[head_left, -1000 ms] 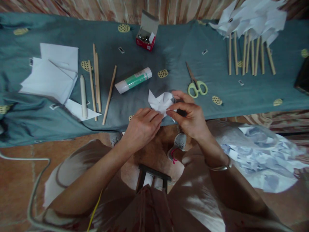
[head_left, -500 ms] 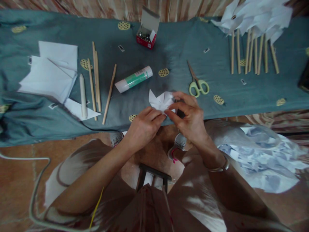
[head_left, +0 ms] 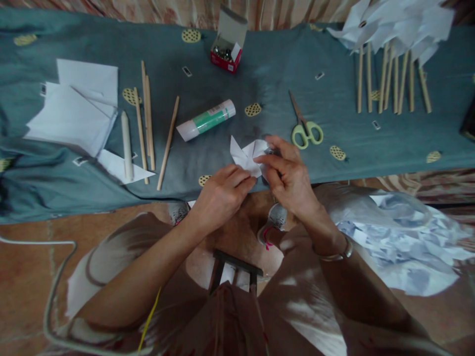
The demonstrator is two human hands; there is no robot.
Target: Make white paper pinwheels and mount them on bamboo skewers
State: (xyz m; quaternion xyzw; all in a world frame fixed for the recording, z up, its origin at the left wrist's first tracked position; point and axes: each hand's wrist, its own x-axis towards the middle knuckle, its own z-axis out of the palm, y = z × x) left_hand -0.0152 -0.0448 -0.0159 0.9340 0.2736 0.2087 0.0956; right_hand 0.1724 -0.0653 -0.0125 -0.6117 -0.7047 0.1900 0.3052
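A folded white paper with pointed corners sits between my two hands, over the near edge of the cloth-covered desk; I cannot tell whether it touches the cloth. My left hand pinches its near edge, fingers drawn together. My right hand grips its right side, fingers curled and narrow, the index fingertip on its middle. Both hands touch it, so neither is nearer. It is compact, without a clear long axis; one corner points away from me. A glue stick lies beyond it to the left, scissors beyond to the right.

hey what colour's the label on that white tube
The label is mostly green; head view shows it.
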